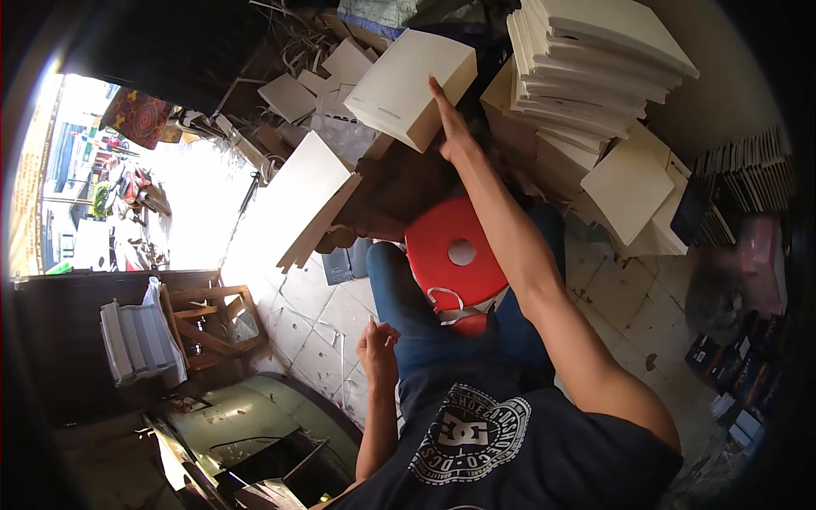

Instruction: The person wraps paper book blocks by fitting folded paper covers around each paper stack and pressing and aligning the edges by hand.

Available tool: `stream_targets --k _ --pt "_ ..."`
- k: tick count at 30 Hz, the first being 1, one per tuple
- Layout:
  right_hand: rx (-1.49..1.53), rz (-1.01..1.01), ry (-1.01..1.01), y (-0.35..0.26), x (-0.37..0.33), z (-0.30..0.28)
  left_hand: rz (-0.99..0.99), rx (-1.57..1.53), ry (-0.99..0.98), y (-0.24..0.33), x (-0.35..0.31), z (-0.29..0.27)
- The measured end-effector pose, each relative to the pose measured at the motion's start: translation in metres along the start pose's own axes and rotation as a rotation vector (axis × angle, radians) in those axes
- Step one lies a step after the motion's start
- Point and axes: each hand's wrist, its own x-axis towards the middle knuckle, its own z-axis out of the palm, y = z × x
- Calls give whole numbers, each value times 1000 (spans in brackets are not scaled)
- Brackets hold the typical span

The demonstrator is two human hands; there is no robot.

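Note:
A thick block of cream paper sheets (408,81) rests on a pile ahead of me. My right hand (452,127) grips its right side, the thumb lying over the top and the other fingers largely hidden along the edge. Left of that block, another stack of pale sheets (310,191) lies tilted, its edges fanned out. Above my left thigh, my left hand (376,347) hangs apart from everything. One of its fingers points up, the others curl loosely, and I see nothing in it.
Between my knees is a red stool (442,242) with a round hole and a white strap. Tall paper piles (595,72) stand at the far right, with a loose stack (629,191) below. A wooden crate (208,327) and a greenish curved panel (263,416) are at left.

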Motion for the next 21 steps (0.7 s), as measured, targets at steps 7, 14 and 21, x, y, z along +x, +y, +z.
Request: stream_targets --k 7,14,21 --pt "-85 -33 53 -7 -15 27 -36 -82 105 -11 -17 -74" --pt "-134 -33 136 -24 -36 5 -9 -127 -235 -13 59 -10" --pt "30 4 -385 13 -153 -77 -73 -165 -650 -15 119 80"
